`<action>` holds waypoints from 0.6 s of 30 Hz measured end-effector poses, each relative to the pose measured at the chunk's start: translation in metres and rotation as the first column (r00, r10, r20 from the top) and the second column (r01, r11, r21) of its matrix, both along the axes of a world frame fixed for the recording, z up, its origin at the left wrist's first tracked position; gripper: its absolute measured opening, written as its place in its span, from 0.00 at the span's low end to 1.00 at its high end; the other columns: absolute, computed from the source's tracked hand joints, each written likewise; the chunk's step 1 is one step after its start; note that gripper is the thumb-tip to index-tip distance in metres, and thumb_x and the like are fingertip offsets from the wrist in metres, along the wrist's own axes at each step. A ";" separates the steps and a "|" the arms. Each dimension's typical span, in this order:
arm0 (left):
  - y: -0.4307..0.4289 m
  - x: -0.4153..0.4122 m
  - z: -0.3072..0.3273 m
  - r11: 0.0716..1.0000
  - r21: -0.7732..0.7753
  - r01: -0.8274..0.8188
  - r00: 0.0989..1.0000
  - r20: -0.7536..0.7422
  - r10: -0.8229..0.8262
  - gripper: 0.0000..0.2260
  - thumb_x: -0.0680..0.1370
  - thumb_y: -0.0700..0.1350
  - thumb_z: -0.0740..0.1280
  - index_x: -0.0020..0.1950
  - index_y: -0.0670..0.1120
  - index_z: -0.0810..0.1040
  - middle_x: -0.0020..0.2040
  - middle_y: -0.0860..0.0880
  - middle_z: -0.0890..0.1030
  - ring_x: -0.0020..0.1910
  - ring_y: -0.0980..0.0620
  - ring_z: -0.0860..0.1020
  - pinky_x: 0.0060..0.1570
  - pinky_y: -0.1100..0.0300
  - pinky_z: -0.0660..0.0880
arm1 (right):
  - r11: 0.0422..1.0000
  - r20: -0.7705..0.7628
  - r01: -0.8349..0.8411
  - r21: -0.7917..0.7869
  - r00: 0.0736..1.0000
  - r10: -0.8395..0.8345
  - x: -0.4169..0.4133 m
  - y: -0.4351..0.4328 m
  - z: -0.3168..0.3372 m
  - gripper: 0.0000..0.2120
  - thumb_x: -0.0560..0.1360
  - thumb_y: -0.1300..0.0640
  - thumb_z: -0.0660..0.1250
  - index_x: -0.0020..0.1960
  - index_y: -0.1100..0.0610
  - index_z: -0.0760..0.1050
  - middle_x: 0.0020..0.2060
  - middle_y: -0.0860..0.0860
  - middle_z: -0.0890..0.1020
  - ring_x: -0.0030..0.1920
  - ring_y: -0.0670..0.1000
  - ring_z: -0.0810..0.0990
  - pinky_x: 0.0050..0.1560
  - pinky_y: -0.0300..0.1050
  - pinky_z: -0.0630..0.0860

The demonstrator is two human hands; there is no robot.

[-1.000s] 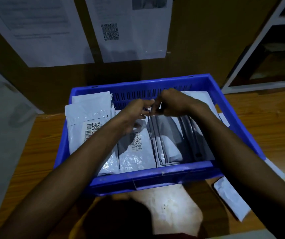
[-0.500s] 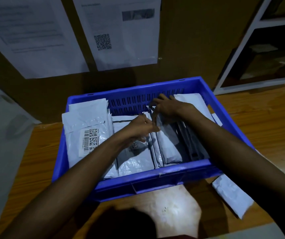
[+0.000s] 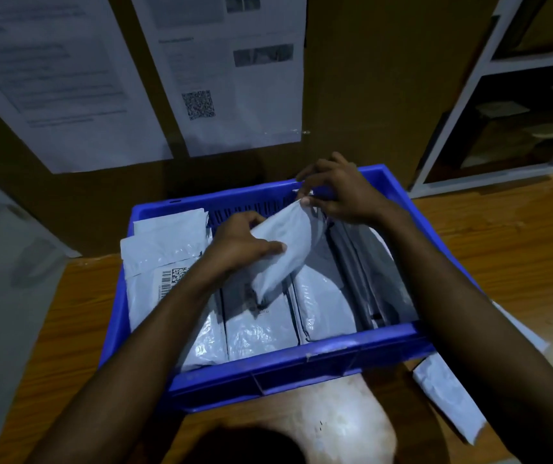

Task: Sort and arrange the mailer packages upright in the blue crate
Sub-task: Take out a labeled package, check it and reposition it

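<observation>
Mailer [image 3: 285, 249]: grey, lifted over blue crate [image 3: 302, 366], long axis tilted, top corner far-right, bottom near-left | left hand [image 3: 238, 246]: fingers clamped on its side | right hand [image 3: 338, 192]: fingertips pinching top corner | 1 loose mailer [image 3: 446, 396]: on table [image 3: 503, 246], right of crate.

Before you, a blue slotted crate [image 3: 302, 363] holds grey-white mailers [image 3: 261, 333] leaning side by side, with one pale mailer [image 3: 285, 249] tilted above their middle and a loose mailer [image 3: 446, 396] flat outside its near right corner.

Our left hand [image 3: 238, 244] grips a white mailer [image 3: 283, 249] above the blue crate [image 3: 302, 363], and our right hand [image 3: 338, 190] pinches its top corner. Other mailers [image 3: 322, 296] stand in rows beneath.
</observation>
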State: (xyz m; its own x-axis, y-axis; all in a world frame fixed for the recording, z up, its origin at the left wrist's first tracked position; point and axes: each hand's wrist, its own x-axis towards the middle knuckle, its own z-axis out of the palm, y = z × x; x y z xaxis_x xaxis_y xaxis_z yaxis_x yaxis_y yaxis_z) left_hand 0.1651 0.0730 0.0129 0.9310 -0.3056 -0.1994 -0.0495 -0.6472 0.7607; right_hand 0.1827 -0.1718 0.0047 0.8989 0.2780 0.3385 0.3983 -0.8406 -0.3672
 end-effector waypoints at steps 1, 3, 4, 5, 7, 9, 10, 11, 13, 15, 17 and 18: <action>0.007 0.002 0.004 1.000 -0.010 -0.002 0.999 0.051 0.003 0.19 0.67 0.49 0.83 0.54 0.48 0.82 0.50 0.48 0.84 0.47 0.50 0.82 0.48 0.53 0.79 | 0.999 0.016 0.017 0.040 1.000 -0.018 0.001 -0.001 0.001 0.10 0.77 0.41 0.67 0.54 0.43 0.82 0.61 0.43 0.81 0.61 0.51 0.74 0.58 0.62 0.72; 0.021 0.007 0.011 0.999 -0.048 0.001 0.992 0.124 0.005 0.18 0.65 0.47 0.84 0.52 0.48 0.84 0.48 0.49 0.85 0.47 0.49 0.83 0.49 0.51 0.80 | 0.991 0.044 0.069 0.118 0.996 -0.074 0.000 -0.004 0.004 0.15 0.80 0.36 0.63 0.60 0.42 0.80 0.61 0.42 0.81 0.64 0.51 0.76 0.62 0.63 0.71; 0.028 0.008 0.015 0.996 -0.088 0.000 0.990 0.142 0.012 0.16 0.65 0.45 0.84 0.50 0.48 0.85 0.47 0.49 0.86 0.46 0.49 0.84 0.48 0.51 0.80 | 0.984 0.046 0.103 0.147 0.993 -0.110 0.000 -0.006 0.005 0.17 0.80 0.35 0.63 0.62 0.43 0.79 0.62 0.42 0.81 0.64 0.51 0.76 0.64 0.62 0.71; 0.035 0.010 0.019 0.991 -0.130 -0.009 0.990 0.136 0.027 0.15 0.66 0.44 0.83 0.49 0.47 0.85 0.46 0.49 0.86 0.45 0.50 0.84 0.48 0.52 0.81 | 0.977 0.039 0.132 0.169 0.989 -0.140 -0.002 -0.008 0.006 0.19 0.80 0.36 0.63 0.64 0.45 0.79 0.62 0.44 0.81 0.64 0.50 0.75 0.65 0.60 0.71; 0.049 0.015 0.027 0.976 -0.216 -0.034 0.995 0.087 0.053 0.13 0.66 0.40 0.82 0.49 0.47 0.85 0.45 0.49 0.87 0.42 0.53 0.83 0.46 0.54 0.80 | 0.957 0.002 0.161 0.241 0.986 -0.166 -0.005 -0.010 0.006 0.22 0.80 0.39 0.65 0.68 0.51 0.78 0.63 0.47 0.81 0.64 0.49 0.76 0.66 0.57 0.72; 0.060 0.019 0.032 0.932 -0.353 -0.078 0.997 -0.024 0.074 0.15 0.65 0.38 0.82 0.50 0.46 0.86 0.46 0.46 0.87 0.43 0.50 0.84 0.48 0.52 0.80 | 0.909 -0.099 0.181 0.375 0.983 -0.155 -0.008 -0.009 0.008 0.23 0.81 0.42 0.66 0.71 0.53 0.75 0.64 0.49 0.81 0.64 0.47 0.79 0.66 0.53 0.76; 0.065 0.020 0.033 0.896 -0.432 -0.100 0.994 -0.092 0.066 0.17 0.64 0.38 0.82 0.51 0.45 0.86 0.48 0.44 0.87 0.44 0.46 0.84 0.50 0.48 0.80 | 0.863 -0.186 0.205 0.462 0.974 -0.131 -0.010 -0.007 0.010 0.23 0.82 0.44 0.67 0.73 0.54 0.73 0.63 0.49 0.81 0.62 0.44 0.80 0.64 0.48 0.78; 0.067 0.021 0.033 0.858 -0.500 -0.117 0.987 -0.154 0.045 0.19 0.62 0.38 0.82 0.52 0.44 0.85 0.49 0.42 0.86 0.45 0.42 0.84 0.51 0.46 0.80 | 0.808 -0.264 0.230 0.542 0.960 -0.096 -0.012 -0.004 0.012 0.23 0.83 0.46 0.66 0.74 0.54 0.71 0.61 0.48 0.81 0.58 0.39 0.80 0.58 0.41 0.80; 0.068 0.020 0.032 0.810 -0.572 -0.130 0.974 -0.225 -0.002 0.21 0.62 0.36 0.80 0.53 0.41 0.84 0.49 0.40 0.86 0.46 0.41 0.83 0.49 0.48 0.82 | 0.708 -0.339 0.264 0.655 0.940 -0.037 -0.015 0.000 0.020 0.22 0.83 0.49 0.66 0.74 0.55 0.71 0.56 0.44 0.81 0.48 0.33 0.81 0.46 0.32 0.78; 0.066 0.017 0.032 0.804 -0.581 -0.123 0.971 -0.239 -0.024 0.22 0.63 0.35 0.79 0.56 0.39 0.83 0.49 0.40 0.85 0.45 0.42 0.83 0.45 0.52 0.82 | 0.638 -0.372 0.279 0.718 0.928 0.012 -0.017 0.000 0.025 0.19 0.83 0.50 0.67 0.72 0.54 0.74 0.57 0.47 0.85 0.52 0.41 0.84 0.49 0.39 0.82; 0.065 0.017 0.032 0.794 -0.595 -0.124 0.972 -0.232 -0.022 0.21 0.63 0.35 0.79 0.55 0.40 0.84 0.50 0.41 0.86 0.46 0.43 0.83 0.48 0.52 0.81 | 0.577 -0.369 0.268 0.772 0.927 0.063 -0.020 0.000 0.030 0.16 0.81 0.54 0.70 0.68 0.54 0.79 0.57 0.56 0.86 0.56 0.54 0.85 0.56 0.55 0.82; 0.064 0.018 0.032 0.769 -0.623 -0.144 0.973 -0.233 -0.007 0.21 0.63 0.35 0.79 0.55 0.42 0.84 0.50 0.42 0.86 0.47 0.43 0.83 0.49 0.52 0.81 | 0.536 -0.352 0.256 0.804 0.932 0.083 -0.020 -0.001 0.031 0.14 0.80 0.56 0.71 0.66 0.55 0.80 0.55 0.59 0.86 0.54 0.57 0.86 0.55 0.57 0.82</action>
State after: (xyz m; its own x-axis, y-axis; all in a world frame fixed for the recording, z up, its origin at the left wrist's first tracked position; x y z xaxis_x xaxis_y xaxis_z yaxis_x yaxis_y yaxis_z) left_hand 0.1827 0.1375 0.0447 0.9129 -0.3686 -0.1754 0.1842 -0.0115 0.9828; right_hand 0.1626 -0.1732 0.0360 0.9957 -0.0607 0.0696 0.0627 -0.1091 -0.9920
